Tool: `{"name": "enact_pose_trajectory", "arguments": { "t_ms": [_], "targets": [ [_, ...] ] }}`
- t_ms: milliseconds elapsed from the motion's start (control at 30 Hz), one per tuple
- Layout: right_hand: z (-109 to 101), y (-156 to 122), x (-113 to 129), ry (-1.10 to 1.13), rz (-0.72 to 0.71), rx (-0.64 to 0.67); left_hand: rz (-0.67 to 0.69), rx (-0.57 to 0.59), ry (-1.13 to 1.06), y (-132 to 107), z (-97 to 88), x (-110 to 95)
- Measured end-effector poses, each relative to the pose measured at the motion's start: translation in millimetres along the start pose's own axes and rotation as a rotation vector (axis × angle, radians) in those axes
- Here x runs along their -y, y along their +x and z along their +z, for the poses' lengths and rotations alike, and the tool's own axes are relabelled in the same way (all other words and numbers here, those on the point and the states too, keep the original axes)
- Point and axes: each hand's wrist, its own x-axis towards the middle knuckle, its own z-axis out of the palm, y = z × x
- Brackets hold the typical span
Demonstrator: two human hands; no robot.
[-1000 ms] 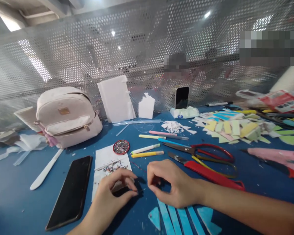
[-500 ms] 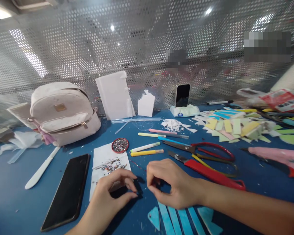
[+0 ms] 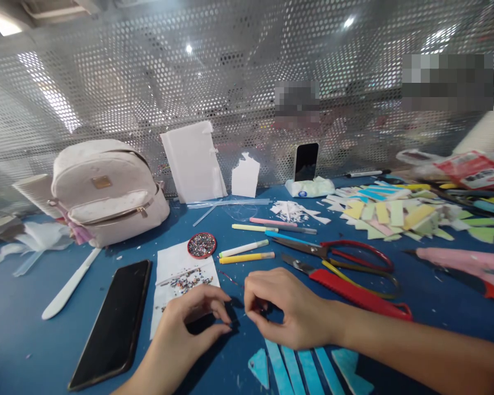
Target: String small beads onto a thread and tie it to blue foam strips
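Observation:
My left hand and my right hand rest close together on the blue table, both pinched. A thin pale thread or wire runs between their fingertips. Just beyond my left hand lies a white paper sheet strewn with tiny coloured beads, and a small round dish of beads sits at its top corner. Light blue foam strips lie under my right wrist.
A black phone lies left of my hands, with a white plastic knife and a pale backpack beyond. Scissors, a red cutter, coloured pens and foam scraps fill the right side. A perforated metal screen backs the table.
My hands have barely moved. The right hand's fingertips have shifted slightly toward the left hand, and the thread between them now shows. The camera view shifted a little.

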Motion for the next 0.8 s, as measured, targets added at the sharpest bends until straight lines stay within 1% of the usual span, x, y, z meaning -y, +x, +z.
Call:
{"name": "enact_pose_trajectory", "arguments": {
  "t_ms": [367,500,800],
  "targets": [
    [-0.2,-0.6,-1.2,-0.026,0.009,0.031,0.003,0.003,0.013,0.3,0.7,0.2],
    [0.1,-0.4,-0.7,-0.039,0.009,0.038,0.040,-0.022,0.040,-1.2,2.0,1.1],
    [2.9,-0.6,-1.7,-0.078,-0.057,0.055,0.123,-0.053,0.180,0.7,4.5,-0.9]
  ]
}}
